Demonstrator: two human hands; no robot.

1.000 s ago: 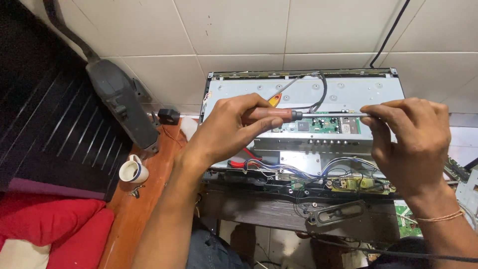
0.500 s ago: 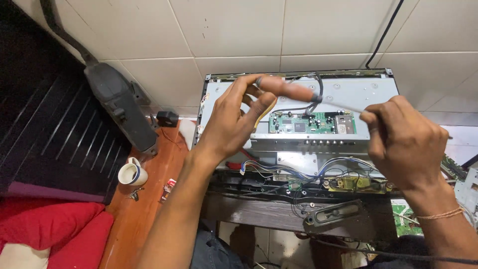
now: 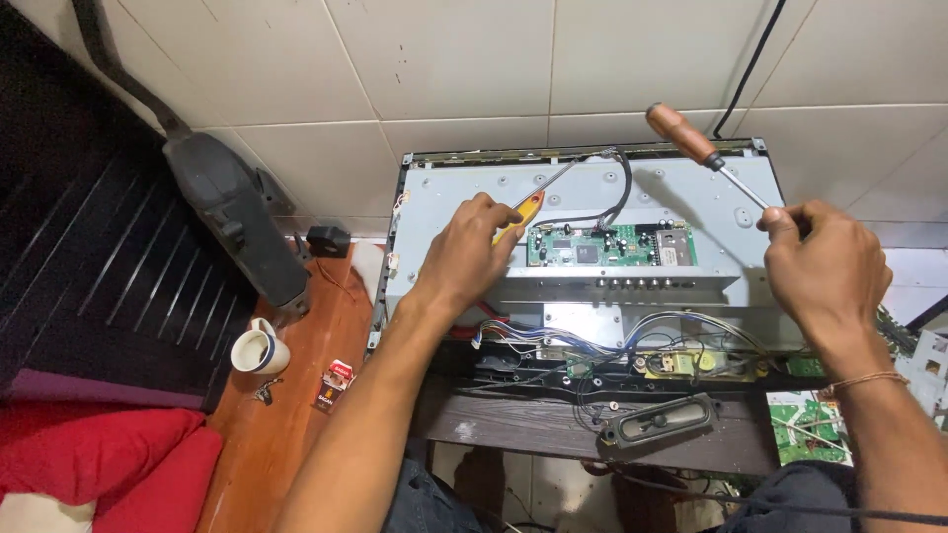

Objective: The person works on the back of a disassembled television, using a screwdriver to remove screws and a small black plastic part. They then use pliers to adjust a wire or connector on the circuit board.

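An opened flat screen lies back-up, showing a grey metal chassis [image 3: 444, 197] and a green circuit board [image 3: 602, 245] at its middle. My left hand [image 3: 469, 259] rests on the chassis left of the board, its fingers closed on a yellow-handled screwdriver [image 3: 528, 210] whose shaft points up and right. My right hand [image 3: 825, 271] is at the chassis's right edge. It grips the metal shaft of a brown-handled screwdriver [image 3: 681, 133], with the handle sticking up and to the left.
Bundled wires [image 3: 592, 341] and a black speaker bar [image 3: 657, 422] lie below the chassis. A white mug [image 3: 259, 350] and a small red box [image 3: 338, 380] sit on a wooden board at left. A black tool [image 3: 237, 217] leans beside them. Loose green boards [image 3: 805, 424] lie at right.
My left hand let go of the brown screwdriver's handle and dropped onto the yellow-handled one. My right hand kept the shaft, and the brown handle swung upward.
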